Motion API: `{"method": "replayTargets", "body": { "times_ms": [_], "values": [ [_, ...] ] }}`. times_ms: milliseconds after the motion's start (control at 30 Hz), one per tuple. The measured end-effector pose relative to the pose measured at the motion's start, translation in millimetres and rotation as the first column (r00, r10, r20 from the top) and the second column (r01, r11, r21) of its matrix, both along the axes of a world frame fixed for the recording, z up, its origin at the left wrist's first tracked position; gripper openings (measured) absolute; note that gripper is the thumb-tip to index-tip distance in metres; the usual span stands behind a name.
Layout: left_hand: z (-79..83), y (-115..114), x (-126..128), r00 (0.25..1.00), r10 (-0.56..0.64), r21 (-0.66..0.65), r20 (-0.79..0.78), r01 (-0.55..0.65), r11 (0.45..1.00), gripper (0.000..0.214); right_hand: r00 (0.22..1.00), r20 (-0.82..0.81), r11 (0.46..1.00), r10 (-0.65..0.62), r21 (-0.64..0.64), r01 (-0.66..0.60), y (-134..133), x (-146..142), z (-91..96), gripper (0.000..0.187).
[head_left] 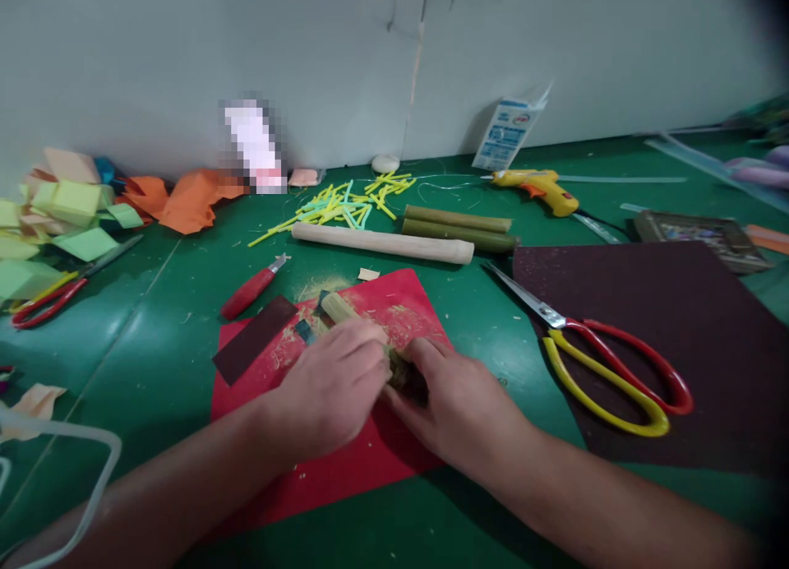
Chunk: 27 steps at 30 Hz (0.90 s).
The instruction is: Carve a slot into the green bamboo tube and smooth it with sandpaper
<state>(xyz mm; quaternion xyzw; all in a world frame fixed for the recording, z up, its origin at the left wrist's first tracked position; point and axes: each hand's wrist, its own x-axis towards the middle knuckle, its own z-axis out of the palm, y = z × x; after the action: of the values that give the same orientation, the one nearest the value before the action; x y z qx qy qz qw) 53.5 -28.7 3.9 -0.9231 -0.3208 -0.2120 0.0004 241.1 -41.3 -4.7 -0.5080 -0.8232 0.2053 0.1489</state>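
My left hand (336, 380) is closed around a short bamboo stick (338, 307), whose pale end sticks out past the knuckles. My right hand (459, 396) wraps the nearer end, which looks olive and rough; the shadow under its thumb hides details. Both hands are over a red sheet (333, 495) strewn with fine shavings (403, 322). Beside the stick's far end lie small dark scraps (304, 331). A dark brown strip (256, 340) rests on the sheet's left part, with a red-handled cutter (252, 289) just beyond it.
Large scissors (558, 318) lie partly open on a dark brown sheet (647, 306) at right. Further back are a peeled stick (382, 243), green bamboo pieces (462, 232), yellow cut straws (333, 205) and a glue gun (539, 189). Folded papers (74, 203) and other scissors (53, 302) lie left.
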Motion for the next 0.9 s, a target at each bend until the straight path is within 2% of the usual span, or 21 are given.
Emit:
{"method": "replayTargets", "body": {
  "times_ms": [167, 300, 467, 600, 767, 833, 900],
  "values": [
    [0.0, -1.3, 0.4, 0.999, 0.051, 0.025, -0.003, -0.051, 0.998, 0.023, 1.000, 0.014, 1.000, -0.006, -0.011, 0.006, -0.2, 0.4, -0.4, 0.019],
    [0.5, -1.3, 0.2, 0.999, -0.012, -0.022, 0.032, 0.013, 1.000, 0.023, 1.000, 0.006, 1.000, 0.018, -0.016, -0.018, 0.0, 0.9, -0.8, 0.015],
    [2.4, 0.4, 0.3, 0.997, 0.038, 0.011, 0.072, -0.039, 0.999, 0.021, 1.000, 0.009, 1.000, -0.003, -0.030, 0.003, -0.5, 0.3, -0.4, 0.018],
    [-0.8, 5.1, -4.8, 0.996, -0.041, -0.033, 0.081, 0.044, 0.998, 0.020, 1.000, 0.005, 1.000, 0.010, -0.010, -0.010, -0.2, 0.1, -0.8, 0.016],
    [-1.4, 13.3, -19.4, 0.989, 0.130, 0.078, 0.075, -0.136, 0.988, 0.016, 0.998, 0.062, 0.999, -0.019, 0.033, 0.017, 0.6, -0.8, -2.7, 0.022],
    [-1.7, 8.5, -18.1, 0.991, 0.094, 0.063, 0.092, -0.100, 0.993, 0.017, 0.998, 0.063, 0.998, -0.006, 0.056, 0.002, -0.2, -0.7, -3.8, 0.022],
    [-2.7, 3.6, -15.2, 0.996, 0.006, 0.035, 0.093, -0.010, 0.999, 0.019, 0.999, 0.053, 0.997, 0.001, 0.074, -0.005, -0.9, -0.2, -4.7, 0.021]
  ]
}}
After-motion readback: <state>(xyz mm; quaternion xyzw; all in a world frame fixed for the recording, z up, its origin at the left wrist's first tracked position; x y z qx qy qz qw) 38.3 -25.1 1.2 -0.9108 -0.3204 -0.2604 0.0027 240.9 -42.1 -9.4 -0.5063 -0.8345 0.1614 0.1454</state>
